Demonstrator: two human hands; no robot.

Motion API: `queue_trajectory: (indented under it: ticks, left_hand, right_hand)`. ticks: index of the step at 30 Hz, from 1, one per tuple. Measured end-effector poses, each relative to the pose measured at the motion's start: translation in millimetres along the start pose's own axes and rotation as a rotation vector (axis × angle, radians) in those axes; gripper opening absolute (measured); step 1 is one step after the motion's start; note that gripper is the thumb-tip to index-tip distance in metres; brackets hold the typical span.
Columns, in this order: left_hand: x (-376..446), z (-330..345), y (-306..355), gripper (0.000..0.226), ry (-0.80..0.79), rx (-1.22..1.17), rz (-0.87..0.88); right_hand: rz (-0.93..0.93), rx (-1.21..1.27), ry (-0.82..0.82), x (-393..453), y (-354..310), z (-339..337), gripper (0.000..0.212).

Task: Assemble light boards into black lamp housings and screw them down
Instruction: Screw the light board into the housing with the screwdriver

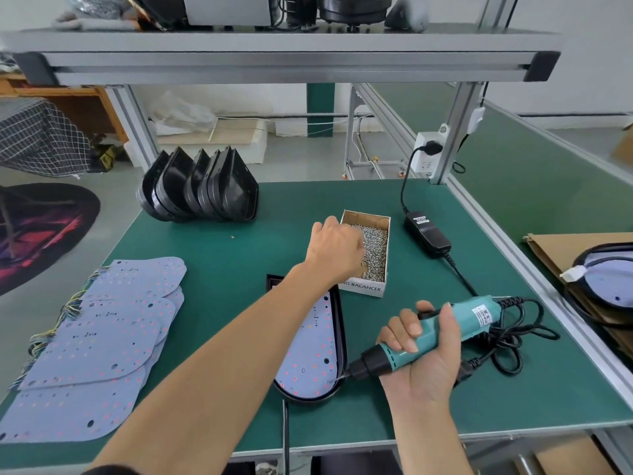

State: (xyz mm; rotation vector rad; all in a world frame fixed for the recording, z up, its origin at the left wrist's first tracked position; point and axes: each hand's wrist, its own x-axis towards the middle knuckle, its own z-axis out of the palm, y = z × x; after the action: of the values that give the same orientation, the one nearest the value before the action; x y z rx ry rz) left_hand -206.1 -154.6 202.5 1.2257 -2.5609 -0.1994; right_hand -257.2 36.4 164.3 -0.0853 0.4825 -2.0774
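Note:
A black lamp housing [342,341] lies on the green mat with a pale light board [313,365] seated in it. My left hand [334,246] reaches across it into a cardboard box of screws [375,250], fingers curled down among the screws; what they hold is hidden. My right hand [423,351] grips a teal electric screwdriver [442,332] lying nearly level, its bit tip at the board's lower right edge. Several loose light boards [99,341] with coloured wires are piled at the left. Empty black housings [202,186] stand stacked at the back left.
The screwdriver's black power adapter [426,233] and coiled cable [510,341] lie at the right, plugged into a white socket [424,152] on the aluminium post. A finished lamp [606,282] rests on cardboard on the neighbouring bench. An overhead shelf [274,60] spans the bench.

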Motion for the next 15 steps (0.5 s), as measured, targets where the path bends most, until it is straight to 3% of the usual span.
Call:
queue_trajectory:
  ticks: [4, 9, 15]
  left_hand:
    - [-52, -39, -5, 0.008, 0.085, -0.605, -0.064]
    - [-141, -70, -12, 0.004, 0.11, -0.953, -0.189]
    - [-210, -69, -13, 0.007, 0.184, -1.33, -0.309]
  right_hand:
    - [-0.011, -0.029, -0.001, -2, 1, 3, 0.029]
    - [-0.014, -0.035, -0.017, -12, 3, 17, 0.028]
    - [-0.039, 0.06, -0.146, -22, -5, 59, 0.028]
